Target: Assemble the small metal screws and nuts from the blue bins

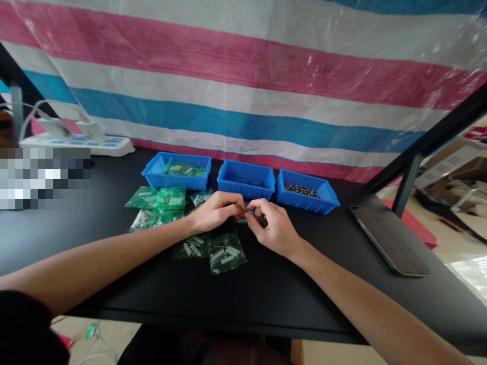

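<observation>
My left hand (pixel 217 211) and my right hand (pixel 272 226) meet above the middle of the black table, fingertips nearly touching. Both are closed in a pinch around a small, dark, thin piece (pixel 246 210), too small to name. More dark bits show within my right hand's curled fingers. Below the hands lies a green-tinted clear bag (pixel 227 252) with white and metal pieces; another such bag (pixel 193 247) is beside it. Green bags (pixel 158 198) are piled to the left of my left hand.
Three blue bins stand behind the hands: the left bin (pixel 152 175) holds bags, the middle bin (pixel 245 188) and right bin (pixel 310 203) small dark parts. A phone (pixel 388 241) lies right; a power strip (pixel 114 146) sits back left. A striped sheet (pixel 243 91) hangs behind.
</observation>
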Demonstrator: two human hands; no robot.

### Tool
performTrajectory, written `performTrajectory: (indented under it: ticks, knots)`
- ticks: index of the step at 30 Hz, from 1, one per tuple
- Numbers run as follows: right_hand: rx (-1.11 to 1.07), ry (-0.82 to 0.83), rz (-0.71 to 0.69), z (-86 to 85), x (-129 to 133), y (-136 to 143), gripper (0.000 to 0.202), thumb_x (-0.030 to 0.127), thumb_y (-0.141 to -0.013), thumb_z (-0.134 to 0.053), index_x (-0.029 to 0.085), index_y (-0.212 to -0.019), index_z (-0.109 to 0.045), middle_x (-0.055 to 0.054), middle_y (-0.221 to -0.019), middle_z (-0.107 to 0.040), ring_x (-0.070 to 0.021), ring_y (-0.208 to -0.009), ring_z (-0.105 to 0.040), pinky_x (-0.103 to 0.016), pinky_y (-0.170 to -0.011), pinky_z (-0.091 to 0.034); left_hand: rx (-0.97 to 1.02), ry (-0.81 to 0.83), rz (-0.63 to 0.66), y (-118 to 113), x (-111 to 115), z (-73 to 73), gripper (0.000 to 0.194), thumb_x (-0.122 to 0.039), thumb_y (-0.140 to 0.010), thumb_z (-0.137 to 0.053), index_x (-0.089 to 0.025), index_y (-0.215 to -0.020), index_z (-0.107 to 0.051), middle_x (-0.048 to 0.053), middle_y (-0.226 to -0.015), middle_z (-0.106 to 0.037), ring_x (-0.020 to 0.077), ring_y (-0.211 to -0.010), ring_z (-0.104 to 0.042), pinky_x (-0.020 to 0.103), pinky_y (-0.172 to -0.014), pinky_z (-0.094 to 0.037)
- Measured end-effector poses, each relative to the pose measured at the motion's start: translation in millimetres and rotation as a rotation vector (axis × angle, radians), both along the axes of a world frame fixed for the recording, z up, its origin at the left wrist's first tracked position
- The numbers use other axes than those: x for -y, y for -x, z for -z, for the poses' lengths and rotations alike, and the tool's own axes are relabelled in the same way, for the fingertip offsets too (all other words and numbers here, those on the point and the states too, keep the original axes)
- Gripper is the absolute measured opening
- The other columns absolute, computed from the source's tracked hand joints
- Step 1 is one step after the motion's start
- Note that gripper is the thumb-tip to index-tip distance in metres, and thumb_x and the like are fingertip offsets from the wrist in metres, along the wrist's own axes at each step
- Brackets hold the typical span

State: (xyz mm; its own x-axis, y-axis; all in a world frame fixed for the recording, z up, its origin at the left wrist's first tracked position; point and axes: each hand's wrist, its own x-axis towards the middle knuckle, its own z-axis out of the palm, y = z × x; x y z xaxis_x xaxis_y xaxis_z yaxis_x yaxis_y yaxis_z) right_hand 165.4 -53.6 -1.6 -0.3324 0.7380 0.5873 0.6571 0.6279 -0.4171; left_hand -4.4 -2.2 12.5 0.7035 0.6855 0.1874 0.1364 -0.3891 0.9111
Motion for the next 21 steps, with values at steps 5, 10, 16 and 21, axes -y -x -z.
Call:
performTrajectory:
  ticks: [5, 10, 16, 21]
  knots:
    - [0.015, 0.008, -0.005, 0.3, 0.7, -0.3, 0.005, 0.022, -0.082, -0.05, 0.018, -0.086, -0.05, 0.004, -0.055, -0.048, -0.0107, -0.051, -0.047, -0.022, -0.054, -0.038, -0.02, -0.013, -0.007, -0.1, -0.2, -0.4, 0.016, -0.021, -0.071, -0.043, -0.013, -0.06, -0.052, -0.002, -0.058, -0.053, 0.0111, -0.06, -0.047, 0.021, -0.059, -0.036]
    - [0.026, 0.012, -0.013, 0.8, 0.1, -0.8, 0.005, 0.022, -0.082, -0.051, 0.018, -0.085, -0.051, 0.004, -0.055, -0.049, -0.0107, -0.051, -0.047, -0.022, -0.054, -0.038, -0.057, -0.036, -0.007, 0.5, -2.1, 1.3, 0.016, -0.02, -0.071, -0.043, -0.013, -0.06, -0.053, -0.002, -0.059, -0.053, 0.011, -0.061, -0.047, 0.021, -0.059, -0.036]
    - [0.029, 0.007, -0.013, 1.5, 0.2, -0.9, 0.005, 0.022, -0.082, -0.051, 0.018, -0.086, -0.051, 0.004, -0.056, -0.049, -0.0106, -0.052, -0.047, -0.022, -0.055, -0.038, -0.063, -0.047, -0.013, 0.4, -1.7, 0.7, 0.018, -0.02, -0.071, -0.041, -0.013, -0.061, -0.054, -0.002, -0.059, -0.054, 0.0114, -0.06, -0.048, 0.021, -0.06, -0.037]
    - [0.04, 0.001, -0.013, 0.5, 0.5, -0.3, 0.005, 0.021, -0.082, -0.052, 0.018, -0.085, -0.052, 0.004, -0.055, -0.049, -0.0109, -0.051, -0.047, -0.023, -0.056, -0.038, -0.068, -0.07, -0.009, 0.5, -1.6, 0.7, 0.018, -0.019, -0.072, -0.042, -0.013, -0.06, -0.054, -0.002, -0.058, -0.054, 0.0113, -0.06, -0.048, 0.021, -0.059, -0.036]
